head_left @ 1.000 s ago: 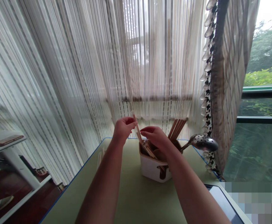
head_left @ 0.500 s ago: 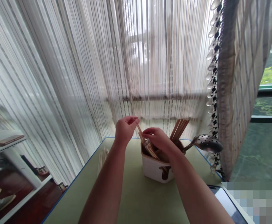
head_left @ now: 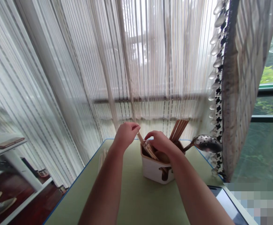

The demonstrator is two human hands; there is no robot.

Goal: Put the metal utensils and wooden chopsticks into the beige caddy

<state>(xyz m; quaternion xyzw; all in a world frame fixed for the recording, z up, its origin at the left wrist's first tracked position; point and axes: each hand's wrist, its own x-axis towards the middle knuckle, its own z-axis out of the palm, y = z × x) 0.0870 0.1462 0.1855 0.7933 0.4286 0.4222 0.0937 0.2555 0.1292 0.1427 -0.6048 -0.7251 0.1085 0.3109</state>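
My left hand [head_left: 127, 132] pinches the upper end of a thin, light wooden chopstick [head_left: 139, 136]. The stick slants down to the right into a bundle of light chopsticks in a clear plastic wrapper [head_left: 148, 146], which leans inside a white utensil holder [head_left: 153, 170] with a brown rim. Over the holder is my right hand [head_left: 159, 141], its fingers curled, with the fingertips at the top of the wrapper. Part of its grip is hidden. Several brown chopsticks [head_left: 179, 129] stand at the holder's back, and a metal slotted spoon [head_left: 206, 143] sticks out to the right.
More light sticks [head_left: 102, 157] lie on the green tabletop [head_left: 136, 200], left of the holder and partly behind my left forearm. A dark-screened device [head_left: 227, 203] rests at the right edge. Sheer striped curtains [head_left: 91, 62] hang behind the table. A white shelf unit [head_left: 12, 145] stands at left.
My left hand has come down slightly and left, with less of the chopstick showing above the wrapper. The fingers of my right hand have shifted a little lower and are more arched.
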